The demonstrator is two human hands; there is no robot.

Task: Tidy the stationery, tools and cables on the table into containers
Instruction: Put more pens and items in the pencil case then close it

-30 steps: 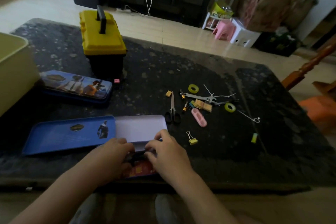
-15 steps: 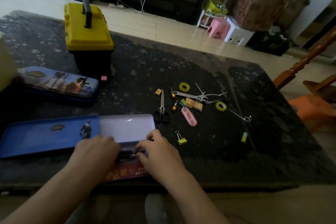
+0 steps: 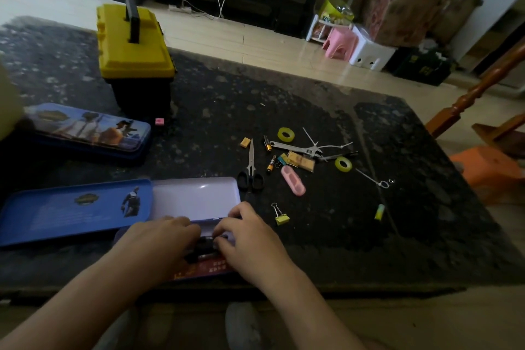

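Two hands [image 3: 159, 239] [image 3: 250, 239] at the near edge of the table [image 3: 284, 88]. Three pencil tins: one closed [image 3: 85, 131], one blue and lying open flat [image 3: 76, 207], one open with a lilac lid [image 3: 196, 197]. One yellow toolbox [image 3: 133, 45]. Two tape rolls [image 3: 285, 134] [image 3: 343, 164]. Two batteries [image 3: 267, 142] [image 3: 271, 163]. One pair of scissors [image 3: 250, 167], one wrench [image 3: 295, 148], one pink oblong case [image 3: 293, 180], one yellow binder clip [image 3: 279, 214], one pink cube [image 3: 159, 121], one small yellow block [image 3: 245, 142], one yellow-green stub [image 3: 379, 212]. At least two white cable ties [image 3: 312, 139] [image 3: 369, 177].
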